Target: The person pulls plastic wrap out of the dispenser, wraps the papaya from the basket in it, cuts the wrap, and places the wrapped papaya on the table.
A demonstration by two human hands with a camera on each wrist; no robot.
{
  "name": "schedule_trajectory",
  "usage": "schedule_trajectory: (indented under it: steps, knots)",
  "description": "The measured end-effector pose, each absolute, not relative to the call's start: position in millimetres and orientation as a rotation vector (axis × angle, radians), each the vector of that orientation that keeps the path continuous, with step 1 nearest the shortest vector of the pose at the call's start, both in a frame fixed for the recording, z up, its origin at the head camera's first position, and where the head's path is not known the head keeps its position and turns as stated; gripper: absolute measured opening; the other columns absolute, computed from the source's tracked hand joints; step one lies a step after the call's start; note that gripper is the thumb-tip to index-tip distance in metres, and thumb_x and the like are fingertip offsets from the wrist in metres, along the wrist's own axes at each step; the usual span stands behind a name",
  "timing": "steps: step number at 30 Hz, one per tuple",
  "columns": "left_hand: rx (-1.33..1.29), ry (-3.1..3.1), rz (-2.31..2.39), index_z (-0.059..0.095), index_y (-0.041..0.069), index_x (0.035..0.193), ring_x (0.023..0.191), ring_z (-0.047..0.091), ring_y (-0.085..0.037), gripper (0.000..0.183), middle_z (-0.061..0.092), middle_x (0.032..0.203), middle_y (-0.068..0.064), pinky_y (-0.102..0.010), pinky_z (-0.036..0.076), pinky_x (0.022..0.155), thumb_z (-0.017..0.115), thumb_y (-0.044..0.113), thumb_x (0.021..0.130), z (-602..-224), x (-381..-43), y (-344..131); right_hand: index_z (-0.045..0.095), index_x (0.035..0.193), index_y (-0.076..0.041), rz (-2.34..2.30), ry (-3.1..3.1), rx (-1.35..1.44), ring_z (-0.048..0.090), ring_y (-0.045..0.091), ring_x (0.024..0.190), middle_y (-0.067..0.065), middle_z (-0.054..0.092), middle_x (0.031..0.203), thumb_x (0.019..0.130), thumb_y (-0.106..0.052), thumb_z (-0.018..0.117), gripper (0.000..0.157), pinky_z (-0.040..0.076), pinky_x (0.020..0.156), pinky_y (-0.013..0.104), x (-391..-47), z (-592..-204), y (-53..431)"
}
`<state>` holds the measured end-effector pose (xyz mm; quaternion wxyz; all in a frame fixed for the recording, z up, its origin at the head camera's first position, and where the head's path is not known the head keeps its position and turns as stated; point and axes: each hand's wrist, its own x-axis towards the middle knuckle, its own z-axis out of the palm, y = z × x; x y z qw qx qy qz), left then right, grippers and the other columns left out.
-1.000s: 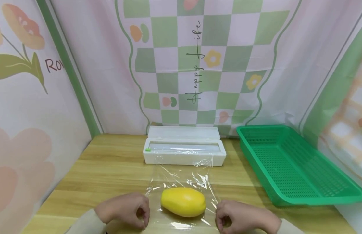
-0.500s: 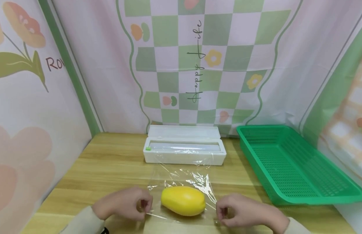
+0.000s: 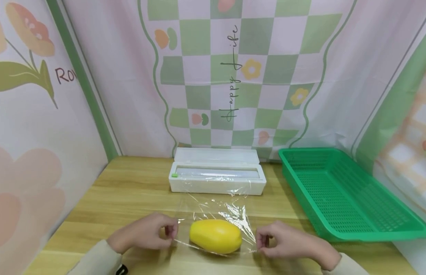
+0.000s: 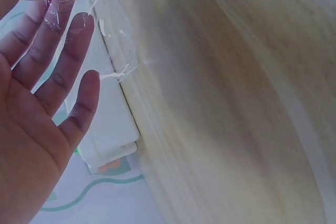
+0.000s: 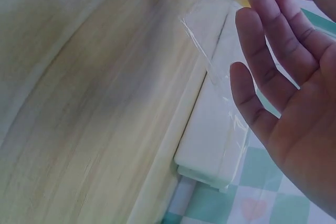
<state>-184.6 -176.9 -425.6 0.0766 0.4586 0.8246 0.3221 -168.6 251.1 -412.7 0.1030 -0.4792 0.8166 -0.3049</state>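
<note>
A yellow, oblong fruit (image 3: 215,236), its exact kind unclear, lies on the wooden table between both hands. Clear plastic wrap (image 3: 213,208) stretches from the white dispenser box (image 3: 217,186) toward me, its near edge at the front of the fruit. My left hand (image 3: 149,233) pinches the left corner of the wrap between thumb and fingertips. At the right corner, my right hand (image 3: 285,243) pinches the wrap in the same way. In the left wrist view the film (image 4: 113,35) hangs from the fingertips; the right wrist view shows film (image 5: 205,40) beside the fingers too.
The dispenser stands at the back with its lid (image 3: 216,155) raised and a small green slider (image 3: 174,175) at its left. A green plastic basket (image 3: 350,191) sits on the right of the table (image 3: 106,198). Printed cloth (image 3: 195,68) hangs behind.
Both hands have risen and moved slightly away from me, carrying the wrap's near edge up toward the front of the fruit. The fruit and dispenser have stayed in place.
</note>
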Motion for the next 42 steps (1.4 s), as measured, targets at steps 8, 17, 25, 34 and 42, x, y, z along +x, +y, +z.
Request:
schedule_trajectory:
  steps: [8, 17, 25, 34, 42]
  knots:
    - [1.306, 2.481, 0.986, 0.063, 0.019, 0.088, 0.079, 0.059, 0.001, 0.02, 0.063, 0.084, 0.015, -0.022, 0.055, 0.073, 0.068, 0.001, 0.082, -432.6, -191.3, -177.1, 0.057, 0.129, -0.01, -1.001, 2.377, -1.362, 0.059, -0.001, 0.076, -0.013, 0.062, 0.083, 0.085, 0.006, 0.068, 0.048, 0.057, 0.07, 0.024, -174.5, -414.9, 247.5]
    - [1.347, 2.411, 1.056, 0.064, 0.01, 0.122, 0.075, 0.059, 0.001, 0.038, 0.06, 0.081, 0.015, -0.023, 0.057, 0.07, 0.064, -0.002, 0.086, -440.5, -200.1, -176.5, 0.049, 0.147, -0.017, -0.982, 2.345, -1.382, 0.054, -0.003, 0.071, -0.009, 0.062, 0.082, 0.089, 0.006, 0.065, 0.064, 0.055, 0.062, 0.022, -182.5, -419.6, 246.9]
    - [1.324, 2.438, 1.018, 0.063, 0.017, 0.134, 0.07, 0.048, 0.0, 0.04, 0.061, 0.088, 0.006, -0.022, 0.053, 0.064, 0.059, 0.003, 0.096, -442.0, -210.8, -171.6, 0.052, 0.146, -0.022, -0.992, 2.363, -1.275, 0.046, -0.004, 0.063, -0.012, 0.057, 0.078, 0.097, -0.004, 0.062, 0.054, 0.049, 0.053, 0.02, -195.9, -423.1, 246.3]
    - [1.162, 2.471, 0.993, 0.066, 0.02, 0.129, 0.081, 0.058, -0.005, 0.034, 0.067, 0.107, 0.001, -0.026, 0.054, 0.072, 0.055, 0.006, 0.099, -440.8, -228.8, -165.1, 0.058, 0.138, -0.023, -0.993, 2.434, -1.059, 0.05, 0.003, 0.062, -0.004, 0.059, 0.079, 0.098, -0.008, 0.06, 0.043, 0.049, 0.053, 0.024, -214.6, -422.3, 239.8]
    - [1.11, 2.499, 0.924, 0.067, 0.018, 0.127, 0.078, 0.057, -0.005, 0.031, 0.064, 0.095, 0.006, -0.025, 0.053, 0.071, 0.058, 0.009, 0.099, -444.2, -242.8, -160.7, 0.06, 0.134, -0.025, -0.932, 2.516, -0.929, 0.051, 0.008, 0.061, 0.0, 0.058, 0.08, 0.095, -0.002, 0.055, 0.045, 0.049, 0.054, 0.027, -227.1, -422.0, 229.1]
